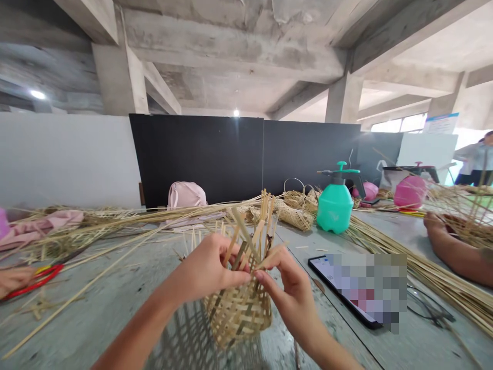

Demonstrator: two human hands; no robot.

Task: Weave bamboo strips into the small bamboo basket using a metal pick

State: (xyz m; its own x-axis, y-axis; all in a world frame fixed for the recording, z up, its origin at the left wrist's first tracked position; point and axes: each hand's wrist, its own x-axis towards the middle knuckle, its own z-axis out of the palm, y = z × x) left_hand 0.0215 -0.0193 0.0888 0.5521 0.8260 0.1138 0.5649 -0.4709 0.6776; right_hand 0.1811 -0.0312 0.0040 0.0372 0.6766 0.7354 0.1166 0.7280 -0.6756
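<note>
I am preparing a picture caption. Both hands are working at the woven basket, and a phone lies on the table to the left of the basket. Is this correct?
Not quite. The head view shows the phone on the table to the right of the basket, not the left. The left hand and right hand are indeed at it.

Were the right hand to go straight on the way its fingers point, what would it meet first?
Probably the thumb tip of the left hand, just across from the right hand at the woven basket, though depth among the strips is unclear.
</note>
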